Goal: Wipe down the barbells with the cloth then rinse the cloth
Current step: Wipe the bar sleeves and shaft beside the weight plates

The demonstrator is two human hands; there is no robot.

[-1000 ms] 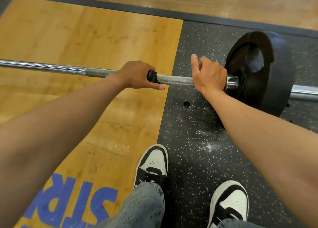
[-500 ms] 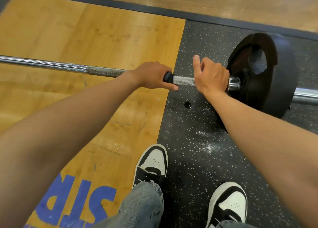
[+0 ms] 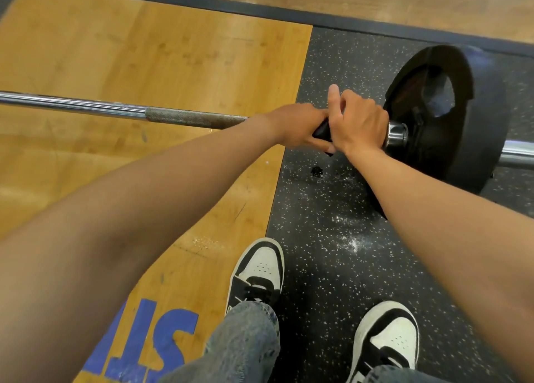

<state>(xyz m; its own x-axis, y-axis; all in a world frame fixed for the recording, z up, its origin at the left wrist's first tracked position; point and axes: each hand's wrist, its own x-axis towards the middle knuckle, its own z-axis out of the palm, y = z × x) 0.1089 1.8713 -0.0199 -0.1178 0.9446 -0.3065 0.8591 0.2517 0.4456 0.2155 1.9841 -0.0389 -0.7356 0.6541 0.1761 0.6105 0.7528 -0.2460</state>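
Gym, loaded barbell (image 3: 86, 105), wooden lifting platform (image 3: 144, 50), speckled rubber flooring (image 3: 332, 223)

The barbell (image 3: 72, 104) is shiny chrome with a dull grey knurled band; the cloth (image 3: 321, 130) is black; the weight plate (image 3: 450, 117) is black; the mat (image 3: 326, 223) is black, white-speckled; the platform (image 3: 144, 50) is amber wood with blue lettering; the shoes (image 3: 261, 270) are black and white.

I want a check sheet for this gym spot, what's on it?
Surface: wood platform beside speckled rubber mat; white dust on mat.
Job's things: barbell lies on the floor, black plate on it; black cloth wrapped on bar.
Clutter: small dark bit on mat.
Grippers: left hand grips cloth; right hand grips bar by the collar, touching the left.
Cables: nothing seen.
Surroundings: blue letters, two shoes.
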